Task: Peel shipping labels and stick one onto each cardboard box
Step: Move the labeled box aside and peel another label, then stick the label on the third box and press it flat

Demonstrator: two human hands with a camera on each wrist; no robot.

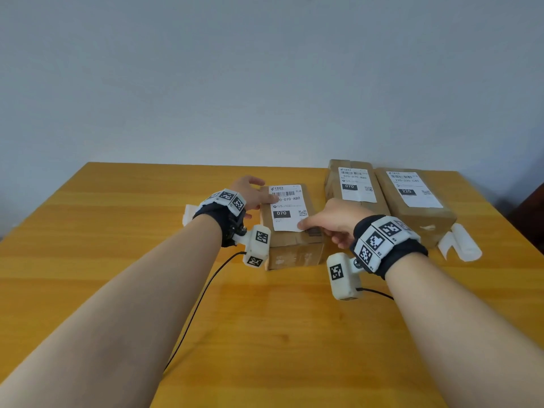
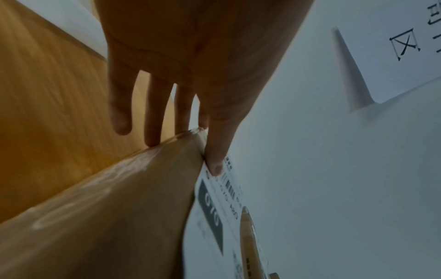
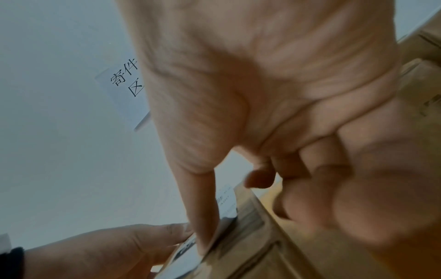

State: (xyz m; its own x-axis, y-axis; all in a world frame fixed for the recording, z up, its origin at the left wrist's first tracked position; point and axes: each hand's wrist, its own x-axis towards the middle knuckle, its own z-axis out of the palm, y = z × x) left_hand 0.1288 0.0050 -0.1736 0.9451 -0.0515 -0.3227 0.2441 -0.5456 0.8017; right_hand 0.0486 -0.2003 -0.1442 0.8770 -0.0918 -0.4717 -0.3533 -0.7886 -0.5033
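Note:
The nearest cardboard box (image 1: 294, 248) lies at mid table with a white shipping label (image 1: 287, 209) on its top. My left hand (image 1: 254, 192) rests at the box's far left corner, fingers straight down its left side and thumb flat on the label's (image 2: 214, 217) left edge. My right hand (image 1: 329, 223) presses its thumb on the label's near right corner (image 3: 226, 203). Its other fingers (image 3: 322, 169) are curled beside the box (image 3: 274, 245) and hold nothing. The left wrist view shows the left hand (image 2: 190, 56) over the box's side (image 2: 119, 217).
Two more boxes, a middle one (image 1: 357, 198) and a right one (image 1: 424, 213), lie at the back right, each with a label on top. White backing paper (image 1: 462, 242) curls by the right box, another piece (image 1: 188, 214) behind my left wrist. The wooden table (image 1: 265, 334) meets a wall.

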